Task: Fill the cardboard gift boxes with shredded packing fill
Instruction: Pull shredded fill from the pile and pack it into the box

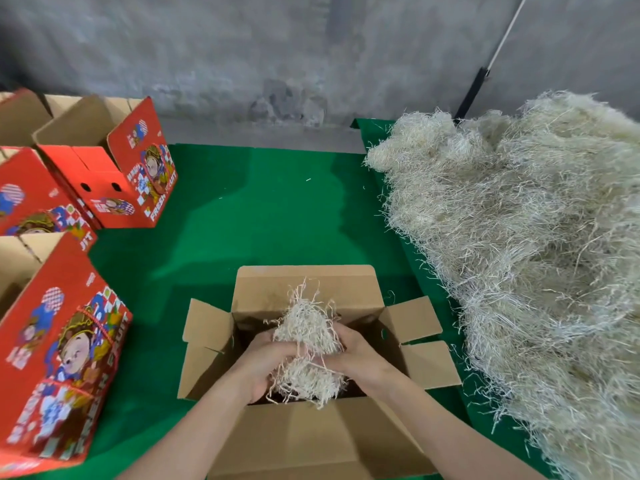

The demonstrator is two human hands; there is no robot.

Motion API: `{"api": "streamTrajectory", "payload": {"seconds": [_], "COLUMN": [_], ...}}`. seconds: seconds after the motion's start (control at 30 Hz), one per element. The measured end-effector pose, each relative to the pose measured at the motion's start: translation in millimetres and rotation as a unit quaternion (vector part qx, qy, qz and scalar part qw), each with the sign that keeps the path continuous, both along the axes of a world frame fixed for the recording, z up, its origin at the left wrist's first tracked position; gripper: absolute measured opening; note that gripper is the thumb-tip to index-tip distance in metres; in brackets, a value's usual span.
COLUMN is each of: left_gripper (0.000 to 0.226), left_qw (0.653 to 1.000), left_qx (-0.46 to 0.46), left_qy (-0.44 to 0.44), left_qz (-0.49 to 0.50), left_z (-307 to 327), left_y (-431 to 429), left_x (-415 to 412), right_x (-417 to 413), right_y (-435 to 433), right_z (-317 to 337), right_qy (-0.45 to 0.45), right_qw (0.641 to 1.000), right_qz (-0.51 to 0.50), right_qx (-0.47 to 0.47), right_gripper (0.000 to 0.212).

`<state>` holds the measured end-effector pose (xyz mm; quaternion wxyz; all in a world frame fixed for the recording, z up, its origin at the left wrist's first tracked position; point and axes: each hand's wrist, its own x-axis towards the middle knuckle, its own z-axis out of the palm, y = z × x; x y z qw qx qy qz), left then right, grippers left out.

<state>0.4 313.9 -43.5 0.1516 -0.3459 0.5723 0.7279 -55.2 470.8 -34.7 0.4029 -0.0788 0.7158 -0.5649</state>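
**Stuffing the box: drop it loose, don't ram it**

Got a wad of shredded fill at 6 o'clock in view, right at the mouth of the open cardboard box. Clamped from both sides: left hand curled round it at its 8 o'clock, right hand curled round it at 4.

Best bet, going by this: lower it in, let go, then tease it out toward the corners rather than leaving one hard lump. Mind the side flaps at 3 and 9, easy to snag strands there. Can't see how full the bottom is, too dark.

Plenty more in the big pile at 2 o'clock on the green mat. Red printed boxes at 9 to 10 o'clock, tops open; can't tell whether filled.
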Motion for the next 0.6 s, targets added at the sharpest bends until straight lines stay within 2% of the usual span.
{"api": "streamTrajectory", "payload": {"seconds": [0.03, 0.1, 0.17, 0.33, 0.37, 0.43, 0.47, 0.53, 0.6], "left_gripper": [0.037, 0.052, 0.064, 0.062, 0.068, 0.086, 0.094, 0.110, 0.108], "left_qw": [0.999, 0.997, 0.996, 0.993, 0.993, 0.995, 0.997, 0.997, 0.987], "left_qx": [-0.021, -0.030, -0.050, -0.070, -0.071, -0.070, -0.044, 0.064, 0.151], "left_qy": [-0.009, -0.011, -0.005, 0.016, 0.017, 0.021, 0.027, 0.029, 0.031], "left_qz": [0.024, 0.066, 0.076, 0.089, 0.091, 0.073, 0.050, -0.015, -0.054], "left_z": [0, -1, -7, -8, -9, -8, -6, 3, 9], "left_y": [0, -3, -7, -15, -17, -25, -29, -35, -34], "left_x": [-1, -1, 0, 3, 5, 9, 12, 13, 12], "right_x": [-3, -11, -18, -27, -28, -29, -29, -27, -24], "right_y": [3, 13, 23, 35, 36, 38, 38, 37, 31], "right_z": [0, 1, 4, 2, 1, 2, 2, 2, 2], "right_qy": [0.011, 0.027, 0.031, 0.015, 0.017, 0.019, 0.014, 0.002, -0.012], "right_qw": [1.000, 1.000, 0.999, 0.997, 0.996, 0.994, 0.993, 0.993, 0.995], "right_qz": [0.002, -0.009, -0.018, -0.079, -0.088, -0.105, -0.114, -0.120, -0.090], "right_qx": [0.005, 0.008, 0.003, 0.001, 0.003, -0.002, -0.006, -0.013, -0.033], "right_gripper": [0.052, 0.036, 0.030, 0.018, 0.010, 0.013, 0.015, 0.022, 0.019]}}
